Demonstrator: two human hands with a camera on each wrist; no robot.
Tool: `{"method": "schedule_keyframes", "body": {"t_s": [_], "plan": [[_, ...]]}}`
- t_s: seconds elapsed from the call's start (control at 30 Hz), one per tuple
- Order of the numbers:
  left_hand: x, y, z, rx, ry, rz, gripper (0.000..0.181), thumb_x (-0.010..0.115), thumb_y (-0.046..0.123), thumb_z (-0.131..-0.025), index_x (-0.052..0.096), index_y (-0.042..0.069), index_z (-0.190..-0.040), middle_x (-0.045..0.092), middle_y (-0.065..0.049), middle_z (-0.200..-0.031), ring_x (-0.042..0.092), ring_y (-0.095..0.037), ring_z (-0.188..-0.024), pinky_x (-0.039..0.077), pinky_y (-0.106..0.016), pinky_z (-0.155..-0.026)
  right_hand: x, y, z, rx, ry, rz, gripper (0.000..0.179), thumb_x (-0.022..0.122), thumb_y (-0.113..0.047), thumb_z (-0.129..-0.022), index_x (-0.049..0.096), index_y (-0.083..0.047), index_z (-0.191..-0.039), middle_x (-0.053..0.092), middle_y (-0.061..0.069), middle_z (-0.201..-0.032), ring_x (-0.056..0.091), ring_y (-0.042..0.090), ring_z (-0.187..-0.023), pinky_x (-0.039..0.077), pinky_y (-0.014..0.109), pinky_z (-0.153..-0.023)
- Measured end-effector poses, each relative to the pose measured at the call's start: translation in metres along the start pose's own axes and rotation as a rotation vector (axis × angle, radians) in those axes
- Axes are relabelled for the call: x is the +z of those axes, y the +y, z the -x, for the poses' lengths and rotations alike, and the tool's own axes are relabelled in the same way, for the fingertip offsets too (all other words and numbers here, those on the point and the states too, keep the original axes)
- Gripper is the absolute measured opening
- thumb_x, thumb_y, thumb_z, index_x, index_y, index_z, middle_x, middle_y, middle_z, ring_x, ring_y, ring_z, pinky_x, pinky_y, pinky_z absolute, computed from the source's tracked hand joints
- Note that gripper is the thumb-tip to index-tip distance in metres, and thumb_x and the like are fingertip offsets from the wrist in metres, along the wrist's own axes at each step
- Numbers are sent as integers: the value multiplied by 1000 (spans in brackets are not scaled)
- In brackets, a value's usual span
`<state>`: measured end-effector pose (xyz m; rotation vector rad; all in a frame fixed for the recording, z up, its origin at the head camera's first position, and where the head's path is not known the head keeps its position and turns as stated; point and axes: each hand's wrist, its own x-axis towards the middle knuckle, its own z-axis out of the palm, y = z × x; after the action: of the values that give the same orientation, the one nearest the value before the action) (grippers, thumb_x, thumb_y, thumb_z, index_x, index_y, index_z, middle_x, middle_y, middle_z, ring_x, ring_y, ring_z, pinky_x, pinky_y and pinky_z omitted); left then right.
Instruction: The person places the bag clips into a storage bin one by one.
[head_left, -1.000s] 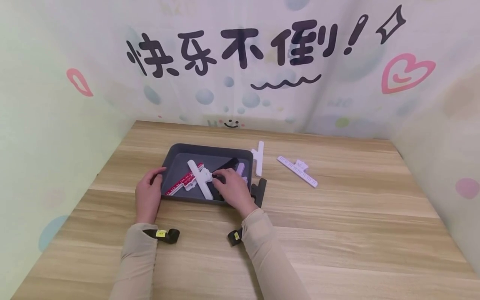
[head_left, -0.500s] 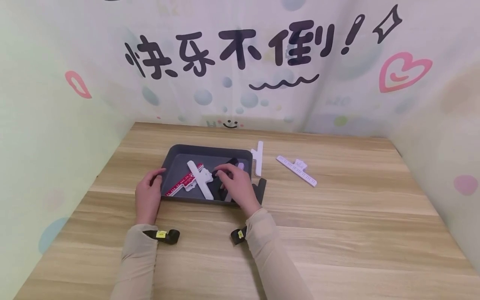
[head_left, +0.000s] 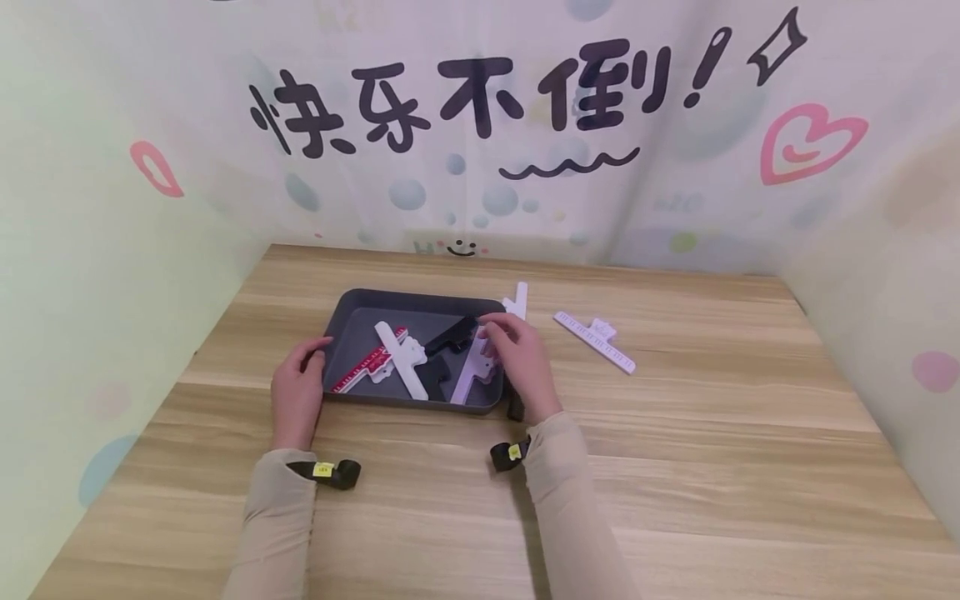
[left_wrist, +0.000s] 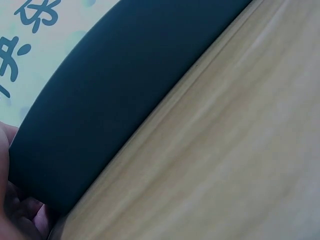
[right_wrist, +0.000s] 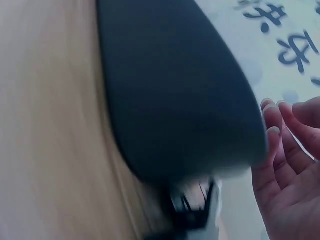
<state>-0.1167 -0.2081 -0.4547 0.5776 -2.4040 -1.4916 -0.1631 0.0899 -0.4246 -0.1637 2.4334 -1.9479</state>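
Observation:
My left hand (head_left: 295, 396) grips the left wall of a dark grey tray (head_left: 341, 317), its fingers at the rim. In the left wrist view the hand shows only at the edge, against the tray (left_wrist: 100, 105). Inside the tray lie a red ruler clip (head_left: 360, 371), a white clip (head_left: 405, 364), black clips (head_left: 450, 335) and a purple clip (head_left: 471, 367). My right hand (head_left: 528, 362) hovers over the tray's right rim, fingers loosely bent and holding nothing; the right wrist view shows that hand (right_wrist: 287, 175) beside the tray, nothing between its fingers.
Right of the tray, a white clip (head_left: 521, 298) is partly hidden by the right hand. A black clip (head_left: 515, 407) shows below that hand, mostly covered. Farther right a pale purple ruler clip (head_left: 595, 342) lies on the wooden table (head_left: 712, 433). A printed curtain hangs behind.
My right hand has moved right from over the tray's middle to its right rim, uncovering the black and purple clips. The left hand and tray stay in place.

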Motion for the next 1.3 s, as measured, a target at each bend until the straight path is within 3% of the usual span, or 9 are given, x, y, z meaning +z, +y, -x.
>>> {"method": "schedule_keyframes", "body": {"t_s": [0.2, 0.33, 0.47, 0.57, 0.7, 0.77, 0.87, 1.0, 1.3], "plan": [[-1, 1, 0, 11, 2, -8, 30, 40, 30, -94, 60, 21, -115, 49, 1, -128, 39, -16, -121, 30, -38, -99, -27, 6, -2, 52, 148, -135, 25, 51, -21, -90, 60, -7, -108, 62, 13, -91, 56, 22, -69, 49, 35, -63], [0, 3, 0, 15, 3, -10, 30, 40, 30, -94, 60, 22, -115, 49, 1, -128, 39, -16, -121, 30, -38, -99, -46, 16, -3, 45, 325, -154, 25, 51, -19, -90, 61, -5, -107, 61, 10, -91, 57, 22, -74, 49, 34, -65], [0, 3, -1, 14, 3, -2, 31, 40, 30, -94, 60, 22, -115, 49, 1, -128, 39, -15, -121, 30, -37, -99, -63, 42, -10, 60, 488, -204, 24, 54, -25, -89, 61, -11, -107, 58, 8, -102, 56, 18, -81, 48, 30, -70], [0, 3, -1, 15, 5, 5, 30, 40, 30, -94, 60, 21, -115, 50, 1, -127, 39, -15, -120, 30, -37, -99, -71, 57, -13, 73, 559, -256, 25, 54, -26, -89, 59, -14, -109, 53, 9, -112, 55, 18, -87, 48, 28, -71], [0, 3, -1, 10, 1, 5, 30, 40, 30, -94, 60, 23, -115, 49, 2, -128, 39, -15, -121, 30, -38, -99, -76, 51, -7, 99, 630, -238, 25, 49, -21, -91, 56, -15, -114, 51, 12, -116, 54, 23, -90, 47, 31, -72], [0, 2, -1, 8, -3, 5, 30, 40, 31, -94, 60, 23, -116, 49, 2, -129, 38, -15, -121, 29, -38, -100, -78, 45, -3, 123, 658, -230, 27, 47, -18, -90, 55, -16, -116, 52, 12, -114, 54, 24, -89, 48, 31, -71], [-1, 2, 0, 6, 3, 4, 30, 40, 30, -94, 60, 23, -116, 49, 2, -128, 38, -15, -121, 30, -38, -100, -82, 39, 2, 142, 671, -229, 34, 46, -12, -89, 53, -17, -122, 47, 7, -126, 55, 22, -89, 48, 31, -71], [-2, 1, 0, 8, 5, 2, 30, 40, 30, -94, 60, 22, -116, 49, 2, -128, 39, -16, -121, 30, -38, -100, -86, 34, 4, 165, 667, -219, 44, 45, -7, -88, 45, -14, -131, 26, 3, -143, 53, 21, -92, 48, 33, -75], [-1, 1, 0, 5, -2, 1, 31, 40, 32, -94, 59, 22, -117, 48, 1, -129, 38, -16, -122, 29, -38, -100, -87, 36, 4, 281, 649, -330, 55, 46, -10, -90, 27, -18, -140, 25, 7, -139, 52, 20, -89, 46, 33, -81]]}}
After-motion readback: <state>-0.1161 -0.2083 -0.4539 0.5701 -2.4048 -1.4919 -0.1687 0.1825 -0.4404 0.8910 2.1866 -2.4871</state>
